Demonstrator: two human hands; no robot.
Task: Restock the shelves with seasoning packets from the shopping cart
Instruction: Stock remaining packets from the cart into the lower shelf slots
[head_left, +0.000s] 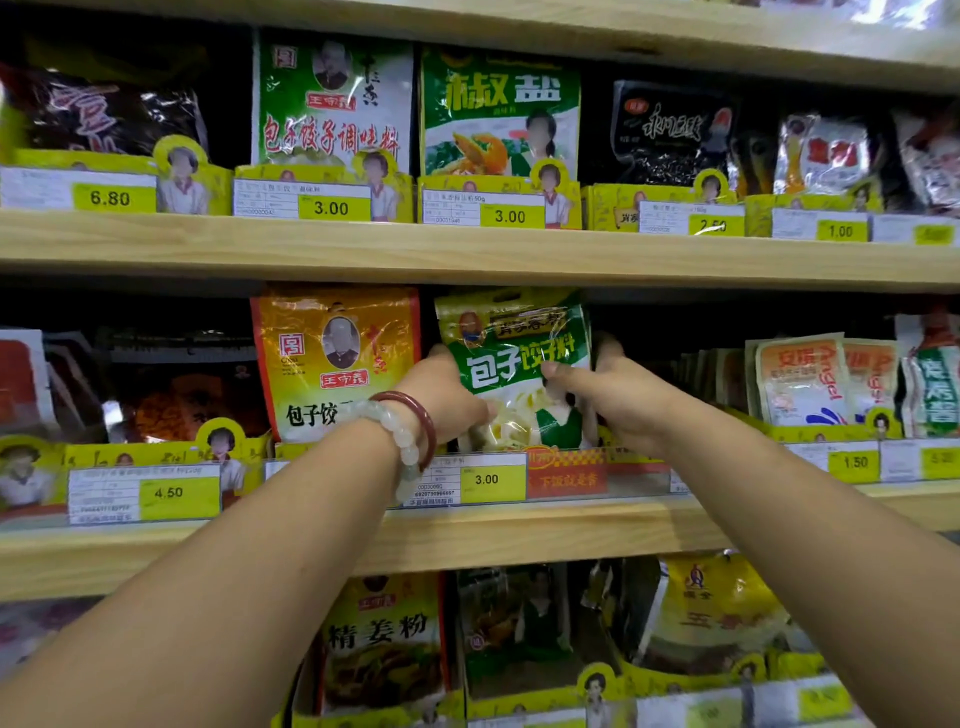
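Both my hands grip a glossy green seasoning packet (511, 364) standing upright on the middle shelf (467, 535), its crinkled plastic face catching the light. My left hand (441, 400) curls round the packet's left edge, while my right hand (613, 395) pinches the right edge, thumb laid across the front and fingers hidden behind. A dark red bangle (415, 415) and a bracelet of pale, smooth beads (400, 441) circle my left wrist. The packet's top nearly meets the underside of the pale wooden board above (467, 249); its bottom sits behind a clear plastic rail with a yellow price tag (487, 479) marked 3.00. Just beside it on the left stands a flat orange and yellow packet (332, 364), close to my left hand. To the right is a dark gap, then a row of small white and orange sachets (800, 384) packed upright, well apart from my right hand.
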